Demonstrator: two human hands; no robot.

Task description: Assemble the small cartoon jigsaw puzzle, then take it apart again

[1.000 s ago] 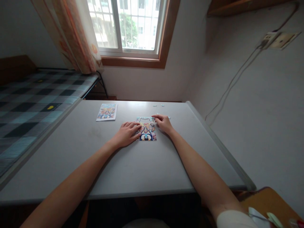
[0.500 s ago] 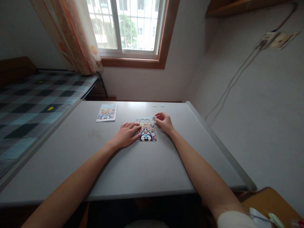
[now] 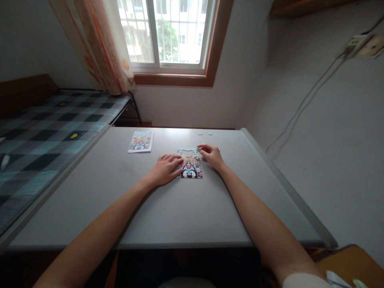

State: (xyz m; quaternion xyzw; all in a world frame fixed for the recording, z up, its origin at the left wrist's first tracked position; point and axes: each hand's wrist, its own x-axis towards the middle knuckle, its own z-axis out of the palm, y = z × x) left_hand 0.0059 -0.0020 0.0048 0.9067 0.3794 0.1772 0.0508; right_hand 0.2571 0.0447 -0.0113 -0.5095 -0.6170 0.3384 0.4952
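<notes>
A small jigsaw puzzle with a colourful cartoon picture lies on the grey table in front of me. A gap shows near its top, below a strip of joined pieces. Across the puzzle's left edge rests my left hand, its fingers stretched out and palm down. My right hand is at the top right corner, thumb and forefinger pinched on a small puzzle piece. Whether that piece sits in the puzzle or just above it, I cannot tell. The fingers partly cover it.
A printed picture sheet matching the puzzle lies at the back left of the table. Loose pieces are near the back edge. A checked bed stands at left; cables hang along the right wall.
The whole view has shifted slightly, so everything appears farther right. My right hand's fingers have flattened a little at the puzzle's corner. The left hand stays on the puzzle.
</notes>
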